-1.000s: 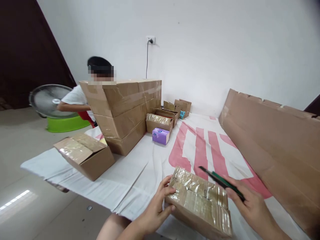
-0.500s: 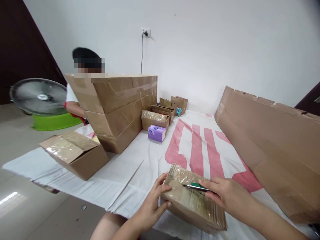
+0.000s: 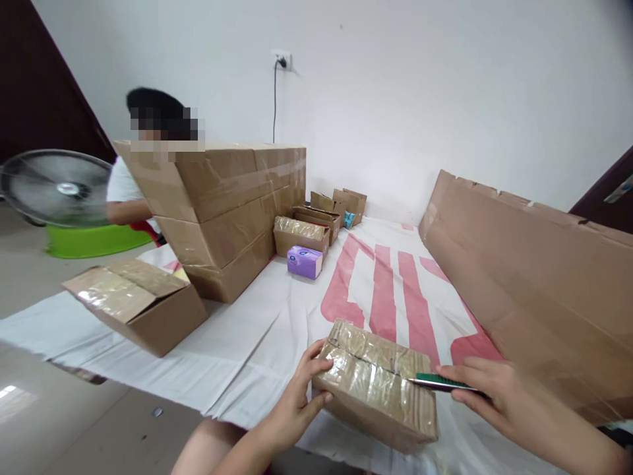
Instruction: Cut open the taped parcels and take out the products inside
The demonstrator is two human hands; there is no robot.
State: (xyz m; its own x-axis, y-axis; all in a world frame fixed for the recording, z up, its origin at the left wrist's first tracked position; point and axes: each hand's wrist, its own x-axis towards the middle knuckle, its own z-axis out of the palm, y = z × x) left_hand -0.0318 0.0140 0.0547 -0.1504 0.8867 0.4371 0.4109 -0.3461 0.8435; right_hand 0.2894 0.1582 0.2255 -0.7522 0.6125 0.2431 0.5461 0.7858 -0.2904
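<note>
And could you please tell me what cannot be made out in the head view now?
- Inside of the taped box: head view, hidden by its top.
- Blade depth of the green cutter: head view, too small to tell.
- Hands of the other person: head view, behind the stacked cartons.
- Identity of the blue item: head view, too small.
- Blades of the fan: head view, blurred.

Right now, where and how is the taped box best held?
Probably the left end of the taped box, from the left, fingers on top and thumb on the near side, as the left grip has it: that squared corner suits a pinch, and the green knife is at the right end.
</note>
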